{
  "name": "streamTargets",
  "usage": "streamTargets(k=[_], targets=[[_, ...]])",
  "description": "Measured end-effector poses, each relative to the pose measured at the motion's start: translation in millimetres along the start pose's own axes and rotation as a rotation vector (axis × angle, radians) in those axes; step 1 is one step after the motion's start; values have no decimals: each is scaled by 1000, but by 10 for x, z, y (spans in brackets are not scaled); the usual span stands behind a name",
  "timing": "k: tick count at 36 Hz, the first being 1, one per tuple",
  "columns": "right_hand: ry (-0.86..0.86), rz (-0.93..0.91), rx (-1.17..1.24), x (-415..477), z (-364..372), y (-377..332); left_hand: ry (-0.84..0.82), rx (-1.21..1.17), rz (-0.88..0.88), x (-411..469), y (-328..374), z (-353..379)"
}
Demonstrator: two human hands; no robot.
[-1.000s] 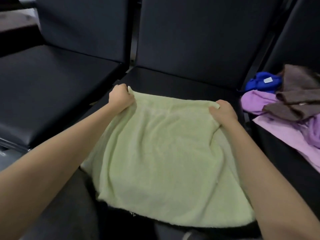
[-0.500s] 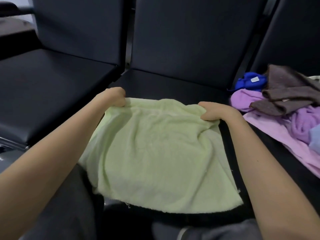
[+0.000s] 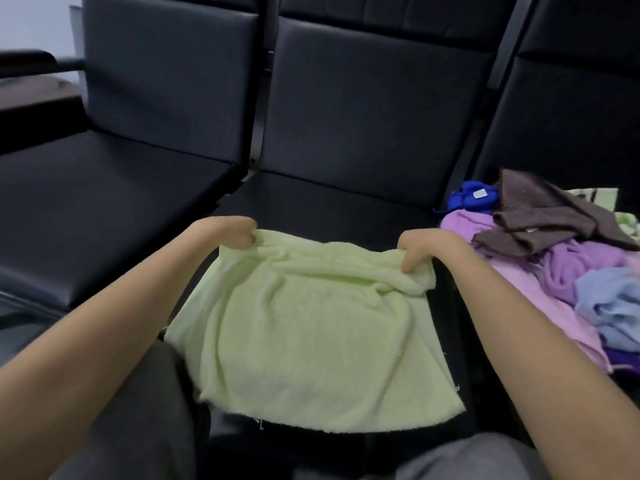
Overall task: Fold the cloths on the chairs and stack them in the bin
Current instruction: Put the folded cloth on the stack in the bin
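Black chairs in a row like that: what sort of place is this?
Likely a waiting area or meeting room: identical black padded chairs stand side by side before a pale wall, with loose cloths heaped on the right one.

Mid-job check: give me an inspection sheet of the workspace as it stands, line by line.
Surface: black middle chair seat, far part bare.
Job's things: green cloth spread on that seat, far edge lifted and bunched. Unfolded pile on the right chair: brown cloth, blue cloth, purple cloth, pale blue cloth, pink cloth. Bin not in view.
Clutter: nothing seen.
Hands: left hand grips the green cloth's far left corner; right hand grips its far right corner.
Cables: nothing seen.
Surroundings: left chair, a dark ledge beyond it.
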State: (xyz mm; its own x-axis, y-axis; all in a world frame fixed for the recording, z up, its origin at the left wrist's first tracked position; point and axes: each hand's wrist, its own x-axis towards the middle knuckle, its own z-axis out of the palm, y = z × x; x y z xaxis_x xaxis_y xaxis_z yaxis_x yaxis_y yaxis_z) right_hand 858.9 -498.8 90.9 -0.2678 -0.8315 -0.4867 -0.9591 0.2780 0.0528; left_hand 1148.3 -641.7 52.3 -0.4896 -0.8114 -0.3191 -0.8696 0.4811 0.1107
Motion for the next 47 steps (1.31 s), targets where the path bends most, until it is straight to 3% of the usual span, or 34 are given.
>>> streamTargets(k=[3,6,12,14,17,21,28,30,33,36,38,41,47], targets=[[114,-19,-14,-176,-338,49,14,26,90,-50,76,-214],[323,-11,-70,-307,-643,77,228,-17,110,-124,110,-565],[650,41,64,-708,-1141,253,700,-499,89,-401,71,-1372],[686,22,106,-876,-1252,331,647,-435,113,-498,76,-1590],[560,-19,79,-1079,-1348,354,403,-181,151,-649,139,-1832],[658,2,134,-1233,-1411,375,508,-156,173,-809,207,-2046],[539,101,146,-1323,-1382,388,180,-179,-3,-779,263,-2099],[604,128,329,-1300,-1356,388,192,-309,-74,-734,280,-2060],[648,160,961,-1216,-1346,366,243,-558,-146,-597,293,-2009],[716,82,1437,-1047,-1430,378,272,-1099,-75,-463,322,-2030],[835,36,1478,-962,-1549,375,346,-1333,26,-406,358,-2089],[1004,-10,1421,-912,-1777,369,557,-1475,160,-389,414,-2252],[1249,32,1271,-1000,-2127,366,794,-1431,297,-497,344,-2489]])
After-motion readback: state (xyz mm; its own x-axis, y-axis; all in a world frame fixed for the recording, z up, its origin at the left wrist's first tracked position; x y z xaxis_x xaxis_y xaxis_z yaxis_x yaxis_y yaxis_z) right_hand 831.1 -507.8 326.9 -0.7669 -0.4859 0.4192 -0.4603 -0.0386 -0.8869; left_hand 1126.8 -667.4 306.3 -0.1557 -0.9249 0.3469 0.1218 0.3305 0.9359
